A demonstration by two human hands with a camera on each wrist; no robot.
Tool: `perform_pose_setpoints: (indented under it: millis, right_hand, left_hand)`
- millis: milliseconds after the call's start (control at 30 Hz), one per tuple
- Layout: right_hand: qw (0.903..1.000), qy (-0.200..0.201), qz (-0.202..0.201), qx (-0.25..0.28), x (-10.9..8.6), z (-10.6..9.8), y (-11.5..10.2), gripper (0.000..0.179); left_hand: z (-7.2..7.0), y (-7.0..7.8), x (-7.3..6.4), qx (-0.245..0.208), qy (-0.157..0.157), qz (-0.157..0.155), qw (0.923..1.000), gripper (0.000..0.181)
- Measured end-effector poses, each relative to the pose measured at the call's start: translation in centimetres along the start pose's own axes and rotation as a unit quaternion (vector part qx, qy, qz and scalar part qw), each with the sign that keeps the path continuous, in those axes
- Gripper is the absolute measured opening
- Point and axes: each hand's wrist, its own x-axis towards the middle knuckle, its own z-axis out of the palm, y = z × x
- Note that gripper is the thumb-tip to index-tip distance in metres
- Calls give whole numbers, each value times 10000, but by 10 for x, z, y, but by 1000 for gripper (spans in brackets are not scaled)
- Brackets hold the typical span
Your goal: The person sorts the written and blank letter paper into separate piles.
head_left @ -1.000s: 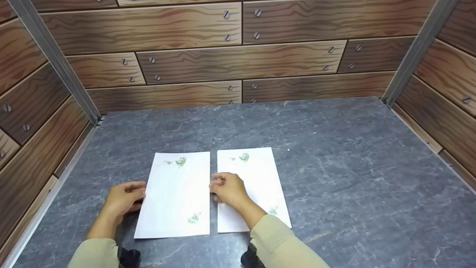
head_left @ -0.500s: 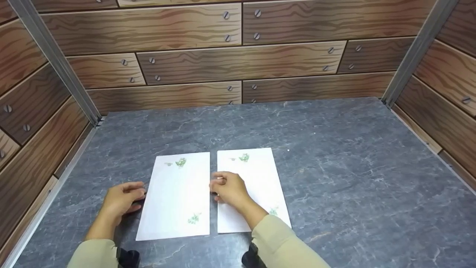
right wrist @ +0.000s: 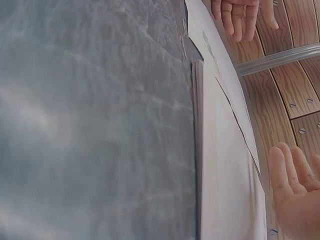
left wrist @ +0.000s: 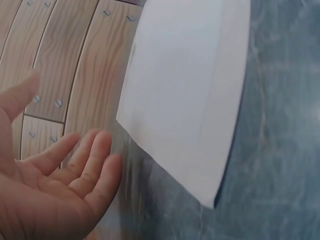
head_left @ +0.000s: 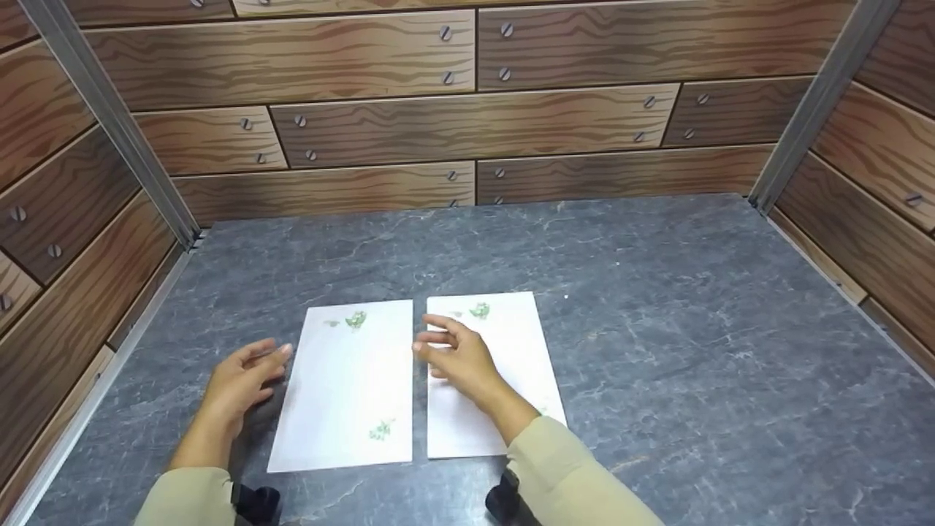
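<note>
Two white sheets printed with small green plant motifs lie side by side on the table, with a narrow gap between them. Beside the outer edge of the left sheet (head_left: 347, 387), my left hand (head_left: 237, 383) holds nothing, its fingers loosely spread. Over the inner edge of the right sheet (head_left: 515, 343) hovers my right hand (head_left: 466, 364), fingers parted and also without anything in them. The right wrist view shows a layered paper edge (right wrist: 198, 125) on the nearer pile. In the left wrist view, the left palm (left wrist: 55, 205) is turned up, apart from the paper (left wrist: 185, 75).
A dark grey marbled tabletop (head_left: 694, 351) carries the sheets. Wood-plank-patterned walls (head_left: 380, 131) enclose it at the back and both sides, with metal posts (head_left: 825, 102) at the corners. A tiny white speck (head_left: 566, 296) lies right of the sheets.
The left sheet's outer edge has shifted slightly inward and the left hand has come away from it. Both hands have loosened; the right hand's fingers have spread and lifted from the gap.
</note>
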Motion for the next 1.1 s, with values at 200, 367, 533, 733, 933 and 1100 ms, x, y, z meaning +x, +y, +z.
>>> perform_pose_setpoints:
  millis: [200, 367, 533, 733, 933, 1100]
  right_hand:
    - [9992, -166, -287, 203, 0, -9, 1, 61]
    - [9978, -108, -612, 249, -1, -17, 1, 66]
    - [9967, -25, -806, 2, -1, -26, 0, 69]
    - [9963, 50, -811, -291, -2, -39, -2, 71]
    - [9959, 164, -735, -509, -14, -48, -21, 69]
    - [9947, 324, -800, -567, -10, -59, -13, 70]
  left_hand:
    - [4, 6, -2, -205, 72, 140, 9997, 94]
    - [10, 12, -4, -372, 42, 302, 9988, 97]
    - [18, 18, -4, -426, 113, 487, 9978, 99]
    - [31, 23, -3, -475, 78, 586, 9971, 98]
    - [45, 26, -1, -610, -38, 656, 9960, 97]
    - [56, 29, 2, -626, -116, 692, 9956, 95]
